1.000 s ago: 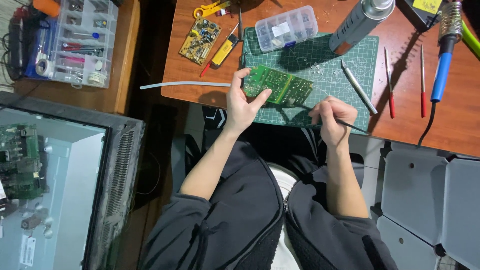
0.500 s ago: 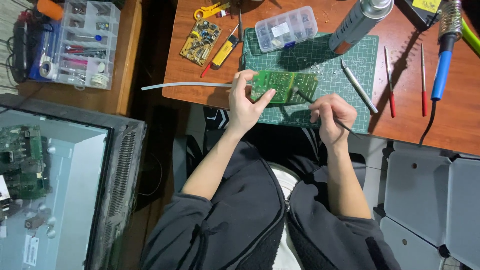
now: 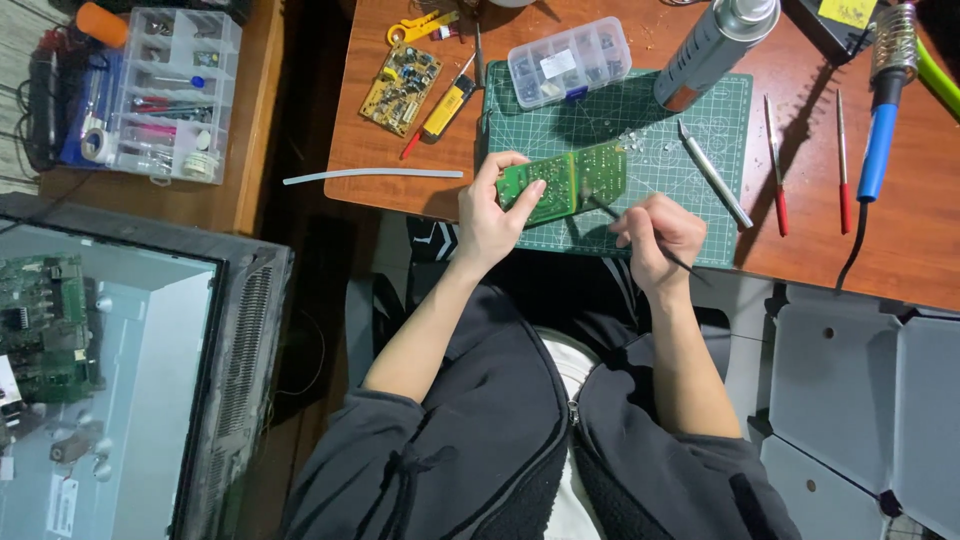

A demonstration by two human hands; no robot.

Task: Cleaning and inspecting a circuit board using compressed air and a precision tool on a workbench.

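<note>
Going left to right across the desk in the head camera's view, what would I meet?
Clear parts organizer → yellow circuit board → left hand → green circuit board → right hand → red-handled screwdriver → blue-handled soldering iron.

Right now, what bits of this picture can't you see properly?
- Head view: part of the green circuit board is covered by the left hand.
- The tip of the thin tool in the right hand is too small to see if it touches the board.
- The spray can is cut off by the top edge.
- Parts in the clear box are too tiny to tell.
</note>
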